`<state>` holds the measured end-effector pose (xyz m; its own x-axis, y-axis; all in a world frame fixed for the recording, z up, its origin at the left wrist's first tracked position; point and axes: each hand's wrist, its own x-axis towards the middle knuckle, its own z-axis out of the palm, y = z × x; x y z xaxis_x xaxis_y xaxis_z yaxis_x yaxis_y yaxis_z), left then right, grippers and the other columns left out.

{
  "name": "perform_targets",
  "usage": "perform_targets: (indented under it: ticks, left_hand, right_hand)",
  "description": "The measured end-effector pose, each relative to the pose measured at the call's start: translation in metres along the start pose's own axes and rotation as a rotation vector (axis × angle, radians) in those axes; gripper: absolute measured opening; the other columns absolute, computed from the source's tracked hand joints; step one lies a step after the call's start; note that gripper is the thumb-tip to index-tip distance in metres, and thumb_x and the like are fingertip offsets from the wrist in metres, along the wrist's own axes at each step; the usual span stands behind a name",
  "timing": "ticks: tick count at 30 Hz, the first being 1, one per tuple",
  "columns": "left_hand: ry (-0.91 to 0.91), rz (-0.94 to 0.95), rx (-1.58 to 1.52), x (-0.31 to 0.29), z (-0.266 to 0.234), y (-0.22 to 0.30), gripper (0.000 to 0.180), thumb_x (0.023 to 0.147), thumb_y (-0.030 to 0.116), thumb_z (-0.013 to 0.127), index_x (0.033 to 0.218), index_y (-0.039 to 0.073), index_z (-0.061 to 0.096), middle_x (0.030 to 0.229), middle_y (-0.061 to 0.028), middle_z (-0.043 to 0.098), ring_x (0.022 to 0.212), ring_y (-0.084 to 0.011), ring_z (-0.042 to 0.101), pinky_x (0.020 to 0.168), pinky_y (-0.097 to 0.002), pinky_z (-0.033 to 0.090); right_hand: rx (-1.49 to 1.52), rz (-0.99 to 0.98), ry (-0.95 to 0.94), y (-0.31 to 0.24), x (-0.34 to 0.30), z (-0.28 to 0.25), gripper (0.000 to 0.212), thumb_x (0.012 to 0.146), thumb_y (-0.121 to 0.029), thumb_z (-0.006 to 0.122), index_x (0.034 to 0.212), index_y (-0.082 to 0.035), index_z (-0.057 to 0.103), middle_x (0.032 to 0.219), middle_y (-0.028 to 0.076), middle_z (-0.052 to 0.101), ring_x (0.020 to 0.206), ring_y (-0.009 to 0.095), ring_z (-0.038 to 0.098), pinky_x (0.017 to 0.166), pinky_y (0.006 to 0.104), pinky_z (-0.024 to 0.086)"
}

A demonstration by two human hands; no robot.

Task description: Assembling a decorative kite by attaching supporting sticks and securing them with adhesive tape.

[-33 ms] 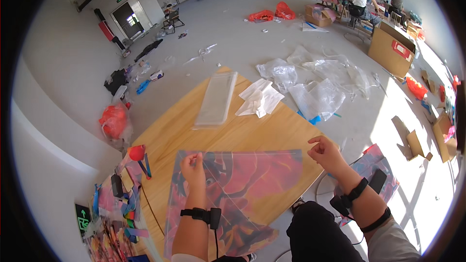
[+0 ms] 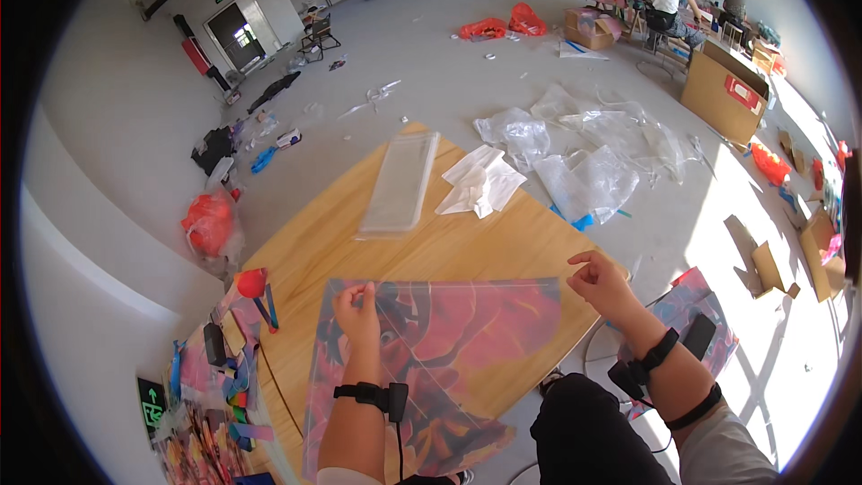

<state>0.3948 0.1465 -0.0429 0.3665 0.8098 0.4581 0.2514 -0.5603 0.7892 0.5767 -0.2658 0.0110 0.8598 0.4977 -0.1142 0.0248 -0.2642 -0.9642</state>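
Printed sheet [image 2: 440, 355] (multicoloured) lies spread; hands [image 2: 356, 309] [image 2: 603, 286] near its far corners.

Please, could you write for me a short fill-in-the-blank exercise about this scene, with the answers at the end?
1. In this view, only the person's ____ hand overlaps the printed sheet.
2. The other hand is beyond the sheet's ____ edge.
3. Crumpled white paper lies to the ____ of the clear plastic sleeves.
4. The tabletop shows ____ grain.

Missing words: left; right; right; wood.
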Motion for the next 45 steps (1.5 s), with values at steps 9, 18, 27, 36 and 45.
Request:
perform_targets:
  ticks: [9,18,27,36,45]
  left_hand:
    - [0.053,-0.049,0.15,0.008,0.024,-0.029,0.021,0.082,0.029,0.082,0.085,0.01,0.072,0.099,-0.0078,0.065,0.099,-0.0299,0.062,0.088,-0.0437,0.048]
    - [0.015,-0.041,0.27,0.002,0.02,-0.017,0.02,0.082,0.032,0.081,0.084,0.014,0.073,0.106,-0.006,0.066,0.104,-0.0308,0.062,0.09,-0.0468,0.048]
    - [-0.012,-0.056,0.321,0.004,0.023,-0.017,0.02,0.083,0.033,0.08,0.084,0.015,0.074,0.109,-0.0058,0.065,0.109,-0.0314,0.06,0.094,-0.0493,0.045]
    - [-0.029,-0.068,0.41,0.003,0.023,-0.01,0.019,0.083,0.033,0.08,0.084,0.014,0.075,0.112,-0.0058,0.065,0.109,-0.0315,0.06,0.095,-0.0495,0.044]
    - [0.001,-0.025,0.452,0.002,0.024,-0.011,0.02,0.081,0.033,0.081,0.084,0.013,0.076,0.108,-0.0057,0.066,0.107,-0.0312,0.062,0.093,-0.0467,0.047]
  right_hand:
    - [-0.177,0.017,0.124,0.007,0.03,0.034,0.033,0.087,-0.011,0.072,0.118,-0.006,0.063,0.083,0.003,0.067,0.074,0.012,0.062,0.066,0.0298,0.05]
    - [-0.225,0.002,0.176,0.023,0.03,0.039,0.033,0.085,-0.009,0.072,0.116,-0.006,0.063,0.082,0.005,0.068,0.075,0.016,0.065,0.069,0.0321,0.052]
    - [-0.267,0.012,0.189,0.023,0.028,0.042,0.032,0.084,-0.008,0.073,0.115,-0.006,0.063,0.083,0.006,0.068,0.077,0.019,0.067,0.07,0.0334,0.053]
    - [-0.292,-0.036,0.197,0.028,0.026,0.042,0.03,0.084,-0.008,0.075,0.111,-0.005,0.062,0.082,0.006,0.069,0.075,0.019,0.066,0.07,0.0334,0.053]
    - [-0.302,-0.075,0.228,0.032,0.027,0.047,0.027,0.082,-0.005,0.075,0.104,-0.005,0.06,0.078,0.004,0.066,0.072,0.016,0.063,0.067,0.031,0.051]
